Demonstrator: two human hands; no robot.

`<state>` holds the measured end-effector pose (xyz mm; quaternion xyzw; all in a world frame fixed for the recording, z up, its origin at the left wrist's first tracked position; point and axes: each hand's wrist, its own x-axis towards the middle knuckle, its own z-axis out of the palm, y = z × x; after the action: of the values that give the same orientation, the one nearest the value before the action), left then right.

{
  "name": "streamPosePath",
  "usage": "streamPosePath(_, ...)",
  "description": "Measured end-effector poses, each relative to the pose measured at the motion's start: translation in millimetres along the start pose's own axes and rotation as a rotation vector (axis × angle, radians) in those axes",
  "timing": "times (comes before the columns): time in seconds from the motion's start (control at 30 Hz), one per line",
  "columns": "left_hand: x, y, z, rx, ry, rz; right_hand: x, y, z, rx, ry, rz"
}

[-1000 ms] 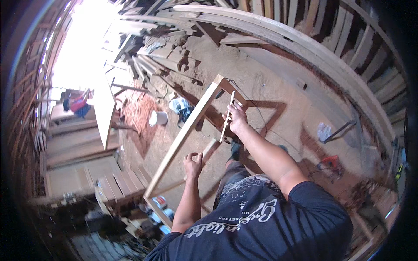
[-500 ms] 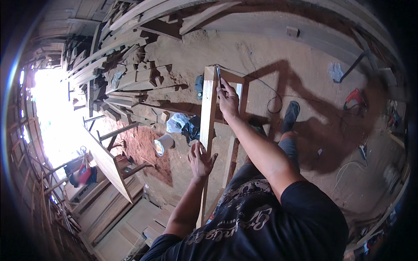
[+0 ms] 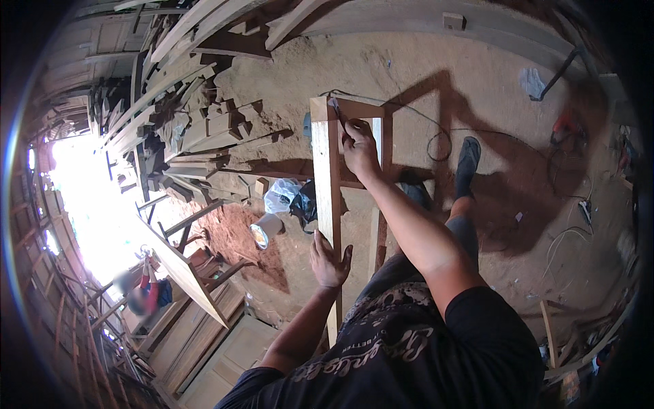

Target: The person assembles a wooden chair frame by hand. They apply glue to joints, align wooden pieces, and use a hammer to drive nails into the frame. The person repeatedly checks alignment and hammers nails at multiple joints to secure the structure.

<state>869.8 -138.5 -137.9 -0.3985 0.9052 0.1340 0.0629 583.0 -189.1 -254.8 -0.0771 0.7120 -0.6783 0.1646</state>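
Note:
A long pale wooden beam (image 3: 325, 170) runs away from me, one side of a wooden frame whose far crosspiece (image 3: 361, 108) and right side also show. My right hand (image 3: 361, 151) is closed around a slim flat-bladed tool (image 3: 335, 105). Its pale tip lies at the far corner of the frame, by the beam's end; whether it is a chisel or a scraper I cannot tell. My left hand (image 3: 330, 262) rests open on the nearer part of the beam, fingers stretched out and thumb apart.
Timber offcuts (image 3: 211, 129) lie heaped at the far left. Left of the beam are a white bucket (image 3: 267, 229) and plastic bags (image 3: 282, 195). A cord (image 3: 436, 133) loops over the floor. A person in red (image 3: 151, 292) is by a slanted board (image 3: 178, 269).
My right hand has shifted slightly, and the tool now slants more toward the beam's far end. My left hand has moved right, further onto the beam. The view has turned a little.

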Motion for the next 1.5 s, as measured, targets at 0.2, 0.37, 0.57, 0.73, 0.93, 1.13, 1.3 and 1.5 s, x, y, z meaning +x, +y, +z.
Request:
streamPosePath(0.2,0.8,-1.9,1.3,0.035,0.003,0.034,3.5,-9.1,-8.2,-0.135,-0.089,0.116)
streamPosePath(0.37,0.3,8.1,-7.8,-0.007,-0.032,-0.023,-3.0,-26.1,-5.6,0.06,-0.136,0.325)
streamPosePath(0.57,1.7,9.0,-8.6,-0.075,-0.054,-0.05,-9.5,-46.9,-10.5,-0.214,-0.112,0.055)
streamPosePath(0.73,-1.1,4.2,-3.1,-0.027,-0.02,0.001,-15.9,-63.3,-13.6,-0.376,-0.033,-0.119)
streamPosePath(0.93,0.5,5.6,-2.7,0.025,0.029,0.07,-22.3,-66.5,-14.3,-0.162,-0.02,-0.028)
streamPosePath(1.13,0.1,7.5,-3.8,-0.03,0.028,0.032,-15.3,-29.4,-6.0,-0.217,0.066,0.034)
streamPosePath(1.3,1.7,6.9,-2.5,0.021,0.049,0.084,-16.3,-16.9,3.8,-0.269,0.016,-0.12)
streamPosePath(1.5,1.1,6.3,-0.6,0.031,0.045,0.086,-11.9,-16.7,9.5,-0.209,0.035,0.077)
